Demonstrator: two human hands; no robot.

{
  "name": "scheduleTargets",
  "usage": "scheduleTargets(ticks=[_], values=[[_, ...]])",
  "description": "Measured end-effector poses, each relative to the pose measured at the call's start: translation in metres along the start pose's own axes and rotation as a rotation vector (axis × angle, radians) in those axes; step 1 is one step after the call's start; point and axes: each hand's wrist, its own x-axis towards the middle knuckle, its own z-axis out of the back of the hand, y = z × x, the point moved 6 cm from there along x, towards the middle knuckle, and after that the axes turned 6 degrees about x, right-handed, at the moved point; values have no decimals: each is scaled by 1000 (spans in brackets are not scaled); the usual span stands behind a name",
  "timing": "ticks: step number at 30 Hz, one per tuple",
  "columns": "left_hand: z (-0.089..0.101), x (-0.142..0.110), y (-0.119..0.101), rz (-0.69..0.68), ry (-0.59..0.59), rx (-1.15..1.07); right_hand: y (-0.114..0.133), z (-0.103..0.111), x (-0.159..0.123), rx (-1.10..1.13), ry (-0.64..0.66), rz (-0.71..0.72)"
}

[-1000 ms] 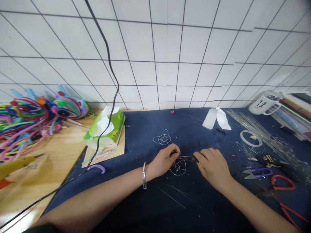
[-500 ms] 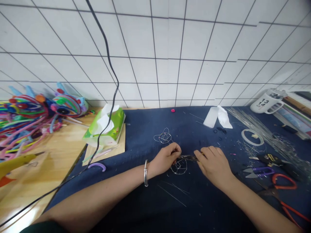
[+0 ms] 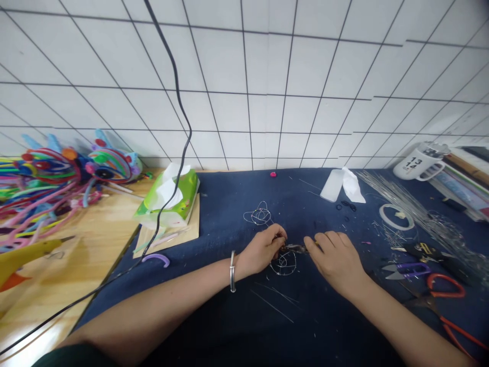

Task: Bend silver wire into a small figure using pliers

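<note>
Left forearm slants in from the lower left, wrist ringed by a smooth silver bangle (image 3: 233,271); the left hand (image 3: 263,250) curls over, thumb and fingertips pinched close on the edge of a round wire frame (image 3: 283,261); the right hand (image 3: 336,260) angles in from the other side, knuckles up, fingers wrapped round the handles of a pair of pliers (image 3: 295,248), dark metal nose pointing at the left fingertips; what exactly the nose bites is too small to tell; the frame, thin, shiny and looped within its ring, sits just below the pliers, over matte navy cloth (image 3: 221,224); a second looped wire piece (image 3: 259,216) lies beyond the left hand; straight loose wires (image 3: 273,306) lie nearer the person.
</note>
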Motion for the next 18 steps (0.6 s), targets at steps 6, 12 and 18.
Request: scheduleTargets(ticks=[6, 12, 18], values=[[1, 0, -2, -26, 10, 31, 0, -3, -1, -16, 19, 20], [-1, 1, -3, -40, 76, 0, -1, -9, 0, 20, 60, 33], [-1, 2, -4, -49, 118, -7, 2, -9, 2, 28, 62, 44]])
